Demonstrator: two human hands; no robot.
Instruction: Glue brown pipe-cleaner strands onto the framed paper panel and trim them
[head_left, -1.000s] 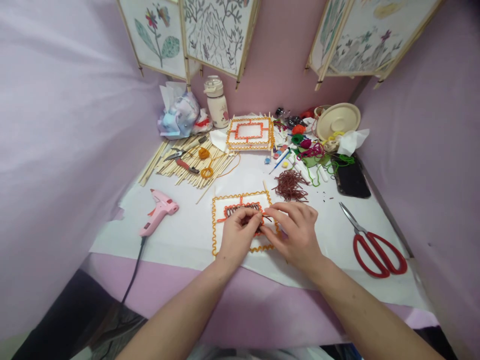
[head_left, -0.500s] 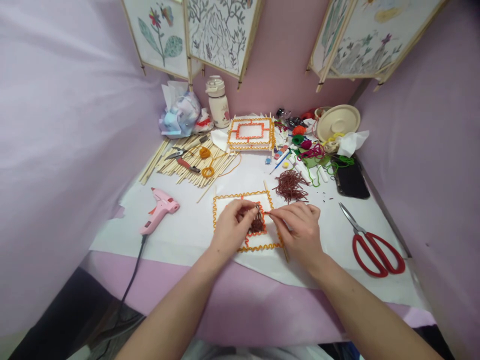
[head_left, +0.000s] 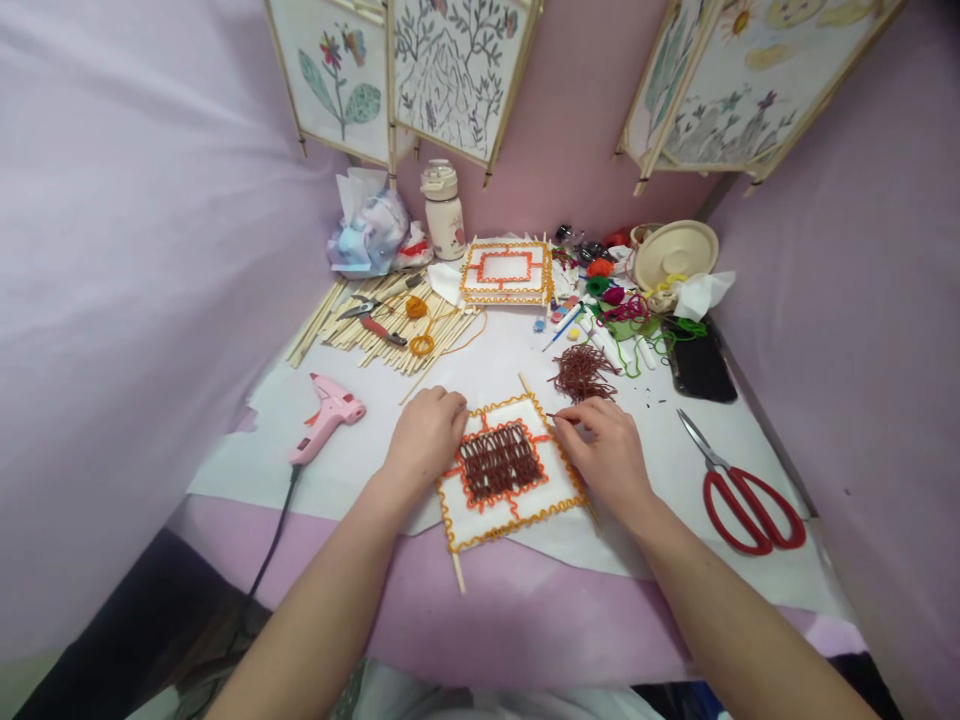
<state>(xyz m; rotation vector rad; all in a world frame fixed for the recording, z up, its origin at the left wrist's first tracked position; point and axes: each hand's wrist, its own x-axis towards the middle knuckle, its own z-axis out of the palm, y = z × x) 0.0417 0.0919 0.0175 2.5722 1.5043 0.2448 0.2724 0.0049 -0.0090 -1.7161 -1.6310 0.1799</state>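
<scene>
Reading this as a small handicraft corner, not a lab or shop, though I can't tell home from studio. Pink wall [head_left: 570,120] and lilac fabric drape [head_left: 150,250] surround a paper-covered table [head_left: 240,470], with painted panels [head_left: 454,75] hanging on the far side. Pink glue gun [head_left: 326,418] left, red scissors [head_left: 746,515] right, craft sticks [head_left: 397,335] far left, cut brown yarn [head_left: 583,372] centre — all hobby gear.

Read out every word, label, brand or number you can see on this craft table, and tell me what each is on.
No readable text anywhere.
The cream plastic water bottle carries a small mark, too small to read.
The pink hot-glue gun shows no legible lettering.
The orange-edged woven panel shows no lettering.
The hanging painted panel shows only plants, no words.
</scene>
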